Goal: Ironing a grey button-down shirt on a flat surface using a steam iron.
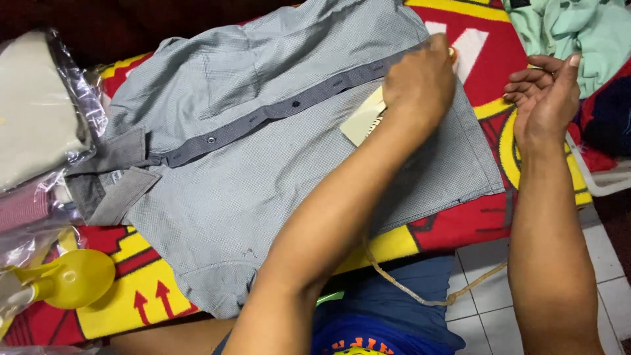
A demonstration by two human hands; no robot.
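**Iron on shirt, left hand driving**

My left hand (420, 82) is closed around the handle of a cream-coloured electric iron (363, 118), wrapped over the top so most of the iron is hidden under my knuckles. Only its near-left end sticks out. The iron sits flat on the lower front panel of a grey button-up shirt (263, 151), just right of the dark button placket (276, 112).

My right hand (545, 98) is open, fingers loosely curled, palm turned left, holding nothing. It hovers off the shirt's right hem, above the red-and-yellow printed blanket (473, 223) that the shirt lies on.

The shirt is laid out face up and buttoned, collar (115, 181) to the left, hem to the right, chest pocket (227, 82) on the far side.

A beige power cord (407, 289) hangs off the near edge of the blanket and loops over the white tiled floor (611, 263).

Near left: yellow plastic spray bottle (72, 279). Left edge: folded garments in clear plastic bags (39, 108). Far right: pile of mint-green clothing (578, 29).
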